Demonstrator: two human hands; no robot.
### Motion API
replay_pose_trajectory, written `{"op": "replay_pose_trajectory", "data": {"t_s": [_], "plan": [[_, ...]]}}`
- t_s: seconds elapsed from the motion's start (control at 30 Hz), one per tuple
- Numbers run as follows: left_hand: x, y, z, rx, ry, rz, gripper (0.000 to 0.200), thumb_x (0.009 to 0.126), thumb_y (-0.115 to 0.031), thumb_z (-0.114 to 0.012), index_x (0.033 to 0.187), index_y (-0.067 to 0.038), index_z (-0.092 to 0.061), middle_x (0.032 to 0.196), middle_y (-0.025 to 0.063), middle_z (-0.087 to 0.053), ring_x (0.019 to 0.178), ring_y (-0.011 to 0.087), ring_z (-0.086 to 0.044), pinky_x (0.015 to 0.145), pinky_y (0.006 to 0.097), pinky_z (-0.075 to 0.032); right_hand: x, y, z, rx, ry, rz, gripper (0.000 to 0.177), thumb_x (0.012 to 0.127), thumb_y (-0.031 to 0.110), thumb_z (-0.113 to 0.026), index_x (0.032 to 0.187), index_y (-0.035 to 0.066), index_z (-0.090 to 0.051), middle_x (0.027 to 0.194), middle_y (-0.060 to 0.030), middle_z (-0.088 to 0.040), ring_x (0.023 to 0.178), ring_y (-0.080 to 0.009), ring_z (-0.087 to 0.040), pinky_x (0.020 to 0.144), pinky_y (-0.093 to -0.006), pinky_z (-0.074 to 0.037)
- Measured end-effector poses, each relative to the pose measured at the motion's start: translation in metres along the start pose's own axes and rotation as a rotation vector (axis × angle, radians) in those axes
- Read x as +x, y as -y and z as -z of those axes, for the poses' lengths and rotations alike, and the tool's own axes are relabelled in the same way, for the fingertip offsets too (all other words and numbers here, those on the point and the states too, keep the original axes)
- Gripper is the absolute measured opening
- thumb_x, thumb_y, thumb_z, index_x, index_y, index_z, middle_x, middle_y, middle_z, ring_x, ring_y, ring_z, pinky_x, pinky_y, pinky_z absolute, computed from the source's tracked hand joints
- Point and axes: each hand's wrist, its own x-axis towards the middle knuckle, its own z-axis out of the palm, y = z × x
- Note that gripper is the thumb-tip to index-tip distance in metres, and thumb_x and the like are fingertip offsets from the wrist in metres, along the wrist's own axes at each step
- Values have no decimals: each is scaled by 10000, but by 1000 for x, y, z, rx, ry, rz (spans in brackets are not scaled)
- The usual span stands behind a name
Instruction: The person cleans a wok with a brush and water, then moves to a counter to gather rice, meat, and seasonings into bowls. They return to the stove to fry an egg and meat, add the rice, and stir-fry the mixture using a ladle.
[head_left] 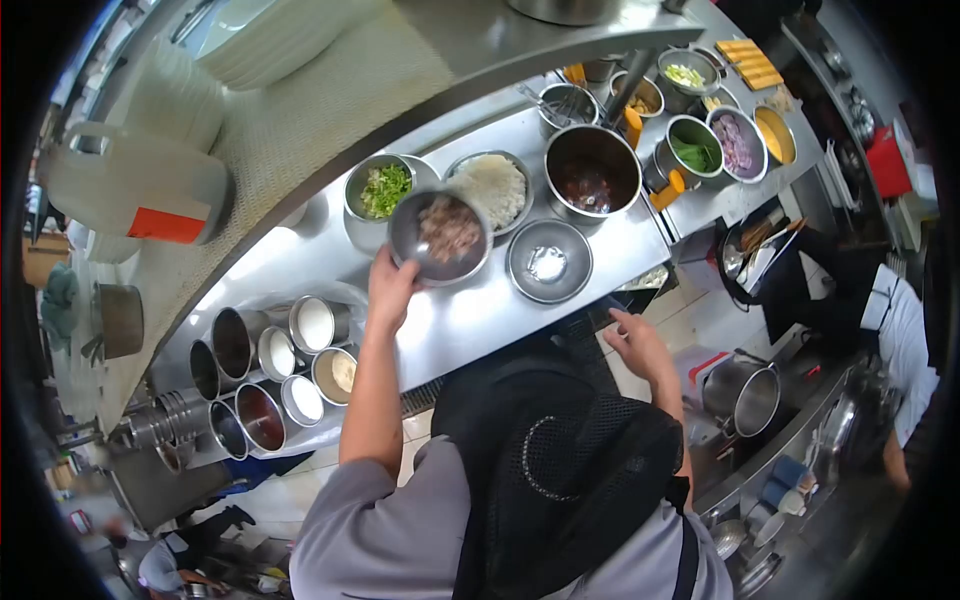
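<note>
Left hand (388,290) grips the steel bowl (440,236) of blurry brownish food, fingertips hidden beneath; right hand (640,345) hangs loosely spread, holding nothing, beside the table (470,320).

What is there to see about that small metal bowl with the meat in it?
The bowl is round, shiny and steel-looking, with brownish chopped meat inside. The left hand grips its near rim and holds it over the steel counter, in front of a bowl of chopped greens and a bowl of white strands.
</note>
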Motion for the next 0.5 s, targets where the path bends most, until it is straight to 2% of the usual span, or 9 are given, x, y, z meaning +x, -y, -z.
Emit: {"op": "replay_pose_trajectory", "data": {"t_s": [0.07,0.13,0.27,0.3,0.33,0.37,0.4,0.43,0.5], "plan": [[-29,40,20,-170,-8,127,362,830,-19,-530,1183,39,-479,1020,164,-628,777,224,-672,618,307,-592,-5,-24,3,22,-18,5,444,859,216,-684,1243,13,-592,1030,-254,-636,972,-399,-616,863,-436,-495],[-48,94,37,-192,-61,189,352,838,-19,-532,1180,39,-478,1013,163,-622,786,228,-670,640,326,-600,-11,-41,7,-1,-27,21,444,862,219,-676,1241,4,-591,1056,-260,-632,1000,-416,-603,882,-446,-486],[-78,115,23,-370,-218,278,353,885,-76,-567,1193,55,-457,1008,157,-598,814,238,-640,726,343,-575,-18,-60,13,14,18,31,466,872,255,-668,1257,5,-585,1045,-247,-632,1017,-400,-599,897,-441,-477],[-85,115,17,-371,-229,272,353,885,-76,-567,1193,55,-457,1008,157,-598,814,238,-640,726,343,-575,-16,-58,14,63,31,63,497,875,279,-676,1272,0,-571,1020,-221,-638,951,-351,-629,833,-414,-505],[-92,115,9,18,-469,191,363,906,-113,-578,1200,55,-448,1010,149,-587,819,237,-620,742,333,-551,-11,-54,15,109,45,99,529,877,304,-684,1288,-6,-558,994,-195,-644,885,-301,-659,768,-386,-533],[-97,113,5,410,-701,107,378,926,-151,-589,1207,54,-440,1011,142,-576,824,236,-601,758,323,-526,-3,-45,15,104,51,118,529,877,304,-684,1288,-6,-558,994,-195,-644,885,-301,-659,768,-386,-533],[-104,103,-1,820,-753,-151,436,940,-228,-607,1213,58,-424,1027,140,-561,849,224,-578,762,295,-488,8,-30,10,357,58,-16,572,881,316,-688,1316,-16,-523,974,-172,-641,801,-246,-660,684,-344,-535],[-107,94,-7,813,-774,-153,436,940,-228,-607,1213,58,-424,1027,140,-561,849,224,-578,762,295,-488,20,-16,5,608,68,-153,617,884,329,-693,1344,-27,-489,954,-148,-638,717,-190,-662,599,-301,-538],[-112,37,-45,377,-505,-308,415,919,-273,-646,1128,41,-474,981,98,-535,858,190,-545,781,294,-470,54,2,-17,790,-1,-135,690,887,336,-697,1385,-50,-414,915,-130,-634,629,-143,-647,498,-250,-509]]}}
